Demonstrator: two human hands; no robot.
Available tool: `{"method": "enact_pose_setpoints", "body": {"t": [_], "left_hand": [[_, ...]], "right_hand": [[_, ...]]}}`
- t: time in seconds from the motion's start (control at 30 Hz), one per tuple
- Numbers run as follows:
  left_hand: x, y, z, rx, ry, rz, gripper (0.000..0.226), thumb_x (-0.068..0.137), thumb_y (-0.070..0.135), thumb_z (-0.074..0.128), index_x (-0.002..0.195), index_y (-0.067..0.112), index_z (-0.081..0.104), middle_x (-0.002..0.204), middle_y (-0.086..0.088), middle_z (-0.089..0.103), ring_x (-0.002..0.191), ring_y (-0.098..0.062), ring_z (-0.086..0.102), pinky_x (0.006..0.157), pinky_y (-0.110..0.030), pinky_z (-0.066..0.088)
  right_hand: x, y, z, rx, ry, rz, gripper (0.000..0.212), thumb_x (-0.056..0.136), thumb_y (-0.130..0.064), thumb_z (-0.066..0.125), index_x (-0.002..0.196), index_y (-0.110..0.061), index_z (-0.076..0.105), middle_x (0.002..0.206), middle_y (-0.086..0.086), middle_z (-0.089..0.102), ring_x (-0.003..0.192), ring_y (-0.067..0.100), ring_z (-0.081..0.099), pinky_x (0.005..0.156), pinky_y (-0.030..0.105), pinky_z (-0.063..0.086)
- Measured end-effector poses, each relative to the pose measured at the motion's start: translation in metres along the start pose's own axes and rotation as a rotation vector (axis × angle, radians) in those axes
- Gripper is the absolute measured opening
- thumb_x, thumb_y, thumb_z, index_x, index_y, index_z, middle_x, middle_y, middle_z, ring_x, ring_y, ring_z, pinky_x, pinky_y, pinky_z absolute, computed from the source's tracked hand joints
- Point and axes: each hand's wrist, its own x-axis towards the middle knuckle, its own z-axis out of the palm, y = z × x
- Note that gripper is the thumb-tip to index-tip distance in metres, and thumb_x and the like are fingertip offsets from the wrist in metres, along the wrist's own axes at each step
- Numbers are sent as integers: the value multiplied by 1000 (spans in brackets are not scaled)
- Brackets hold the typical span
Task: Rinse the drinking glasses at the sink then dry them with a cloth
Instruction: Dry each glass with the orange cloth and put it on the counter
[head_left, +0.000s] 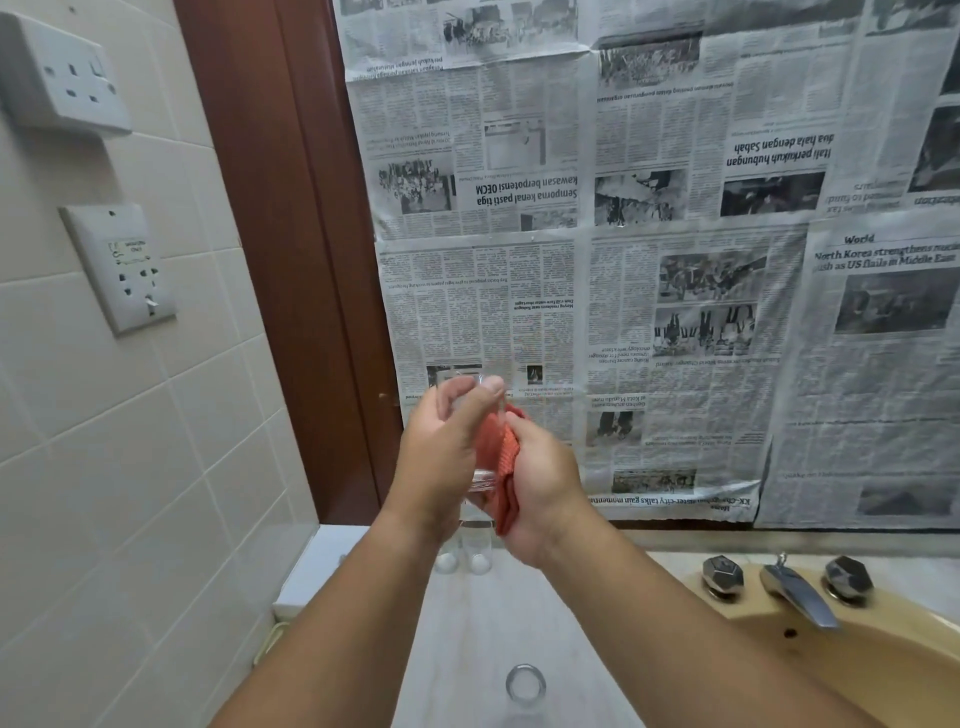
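My left hand (441, 441) grips a clear drinking glass (480, 478), held up in front of the newspaper-covered wall. My right hand (540, 493) holds a red-orange cloth (501, 457) pressed against the side of that glass. Much of the glass is hidden behind my fingers and the cloth. Below my hands, two more clear glasses (470, 551) stand at the back of the pale counter (467, 623). Another glass (525, 683) stands near the counter's front, seen from above.
A mustard-yellow sink (810, 670) with a chrome tap (797, 595) and two faceted handles lies at the lower right. Newspaper sheets (649, 286) cover the wall behind. On the tiled left wall sit two white sockets (122, 265), beside a dark wooden frame (311, 260).
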Motion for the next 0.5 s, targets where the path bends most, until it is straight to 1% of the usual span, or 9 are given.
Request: {"method": "enact_pose_setpoints", "body": {"t": [0.07, 0.13, 0.17, 0.23, 0.27, 0.33, 0.4, 0.47, 0.5], "left_hand": [[8, -14, -12, 18, 22, -2, 46, 88, 49, 78, 119, 16, 69, 102, -5, 74, 98, -22, 74, 96, -42, 57], [19, -33, -27, 41, 25, 14, 50, 85, 59, 75, 119, 23, 69, 113, -5, 75, 112, -20, 74, 105, -43, 56], [24, -43, -36, 75, 27, 34, 53, 83, 63, 75, 121, 27, 68, 122, -5, 73, 117, -16, 72, 106, -40, 56], [37, -63, -54, 170, 0, 48, 58, 78, 77, 73, 124, 43, 63, 134, -4, 64, 124, -5, 64, 95, -23, 58], [46, -74, -64, 217, -13, 36, 61, 74, 85, 71, 124, 53, 60, 138, -2, 59, 131, -8, 59, 95, -24, 59], [63, -98, -86, 300, -32, -5, 62, 69, 93, 69, 122, 62, 57, 141, 0, 55, 139, -15, 51, 99, -40, 61], [77, -118, -105, 317, -52, -57, 59, 73, 91, 65, 123, 61, 56, 140, 4, 53, 136, -8, 51, 99, -34, 59], [90, -137, -124, 315, -72, -90, 63, 76, 86, 64, 130, 54, 54, 139, 6, 54, 127, 3, 53, 106, -27, 48], [94, -145, -132, 324, -94, -113, 68, 76, 81, 68, 134, 49, 53, 138, 3, 56, 123, 4, 55, 104, -24, 44]], "right_hand": [[10, 10, -4, -46, 5, 131, 43, 105, -35, 47, 131, -8, 68, 107, 13, 74, 87, 27, 73, 65, 35, 59], [25, 20, -8, -54, 10, 276, 33, 102, -31, 48, 124, -20, 69, 110, 14, 73, 93, 29, 73, 74, 40, 63], [30, 23, -10, -56, 17, 337, 27, 101, -29, 49, 120, -24, 67, 113, 14, 72, 97, 30, 73, 79, 42, 63], [43, 33, -15, -68, 64, 436, 22, 100, -25, 48, 115, -25, 65, 110, 13, 73, 96, 29, 73, 78, 41, 64], [50, 41, -17, -71, 88, 472, 22, 100, -24, 48, 113, -23, 67, 105, 12, 75, 91, 28, 75, 74, 39, 65], [60, 56, -21, -93, 126, 516, 22, 100, -23, 51, 105, -18, 72, 96, 11, 77, 80, 26, 76, 67, 34, 64], [70, 70, -28, -128, 160, 529, 21, 98, -26, 56, 98, -17, 75, 96, 11, 77, 72, 24, 76, 62, 31, 63], [79, 81, -38, -140, 206, 537, 22, 95, -28, 58, 96, -17, 77, 91, 10, 76, 65, 22, 72, 60, 28, 61], [83, 85, -45, -130, 240, 535, 24, 96, -30, 58, 97, -16, 78, 90, 10, 76, 64, 22, 71, 60, 27, 60]]}}
